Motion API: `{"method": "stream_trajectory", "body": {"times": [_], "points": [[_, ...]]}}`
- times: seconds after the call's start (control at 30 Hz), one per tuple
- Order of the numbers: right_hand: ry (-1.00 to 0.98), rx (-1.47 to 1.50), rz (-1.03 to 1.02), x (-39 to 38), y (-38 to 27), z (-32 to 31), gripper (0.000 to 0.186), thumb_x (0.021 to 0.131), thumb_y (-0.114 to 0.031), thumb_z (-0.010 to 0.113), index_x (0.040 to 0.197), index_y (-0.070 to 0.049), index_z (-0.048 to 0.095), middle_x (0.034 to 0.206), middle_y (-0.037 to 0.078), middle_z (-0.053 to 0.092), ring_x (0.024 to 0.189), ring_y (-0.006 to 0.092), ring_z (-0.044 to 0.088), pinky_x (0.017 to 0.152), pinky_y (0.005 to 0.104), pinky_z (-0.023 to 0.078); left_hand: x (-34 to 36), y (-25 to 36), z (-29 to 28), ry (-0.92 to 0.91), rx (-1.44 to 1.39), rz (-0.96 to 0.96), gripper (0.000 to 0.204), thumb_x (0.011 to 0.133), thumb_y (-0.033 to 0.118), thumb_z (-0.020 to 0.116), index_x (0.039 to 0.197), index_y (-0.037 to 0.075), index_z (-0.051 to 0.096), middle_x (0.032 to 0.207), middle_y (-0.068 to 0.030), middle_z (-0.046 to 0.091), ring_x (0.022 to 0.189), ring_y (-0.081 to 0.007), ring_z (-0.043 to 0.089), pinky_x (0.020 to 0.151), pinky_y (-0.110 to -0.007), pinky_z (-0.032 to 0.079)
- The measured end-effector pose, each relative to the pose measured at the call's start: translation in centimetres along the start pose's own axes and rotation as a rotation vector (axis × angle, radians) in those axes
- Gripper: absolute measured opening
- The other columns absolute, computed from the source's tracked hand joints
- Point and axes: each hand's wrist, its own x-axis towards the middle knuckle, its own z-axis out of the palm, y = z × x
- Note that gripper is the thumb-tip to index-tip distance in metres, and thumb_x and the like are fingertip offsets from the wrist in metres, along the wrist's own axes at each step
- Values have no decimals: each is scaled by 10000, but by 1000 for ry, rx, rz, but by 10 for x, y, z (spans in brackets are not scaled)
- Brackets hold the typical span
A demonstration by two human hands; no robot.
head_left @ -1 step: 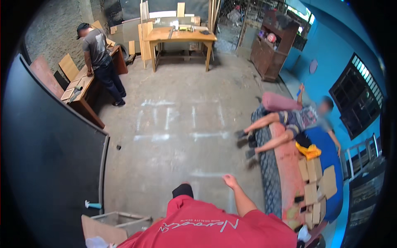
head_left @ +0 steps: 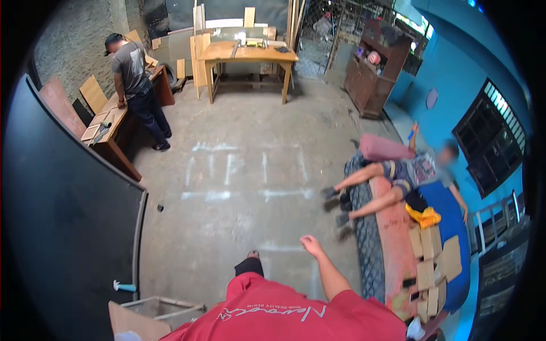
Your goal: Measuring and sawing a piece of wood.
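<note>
My right hand [head_left: 310,244] is held out ahead of me over the concrete floor, its fingers loosely bent and somewhat apart, with nothing seen in it. It touches nothing. The nearest thing under it is a pale chalk-like line [head_left: 276,248] on the floor. My left hand does not show; the red shirt [head_left: 267,315] covers that side. Below the shirt, one leg in dark cloth [head_left: 249,265] and the tip of a foot stick out forward.
A person [head_left: 136,79] stands at a wooden bench [head_left: 119,136] on the left. Another person [head_left: 418,167] reclines on a couch [head_left: 384,227] at right, near cardboard boxes [head_left: 426,267]. A wooden table [head_left: 247,53] stands ahead. A dark panel [head_left: 74,210] and a spray bottle [head_left: 124,286] are at left.
My view has shifted slightly, so the table and floor marks sit a little lower. My right hand has moved slightly left and up, its fingers looser. More of my foot shows.
</note>
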Motion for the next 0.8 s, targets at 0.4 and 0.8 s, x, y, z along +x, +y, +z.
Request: {"method": "stream_trajectory", "body": {"times": [0.4,0.8], "points": [[-398,-487,194,249,-66,-33,468,1005,-477,650,1091,-37,787,1078,166,791,1020,272,746,939,433,564,222,436,-134,137,715,482,537,959,446,704,1204,-29,747,1202,-273,756,1145,-362,720,1017,-486,550],[-90,-557,213,529,-240,-106,469,1000,-460,587,1023,-36,785,1058,239,771,947,384,744,821,506,560,360,854,-176,410,-179,510,512,983,377,714,1328,0,680,1196,-218,761,1113,-309,717,992,-410,559]]}}
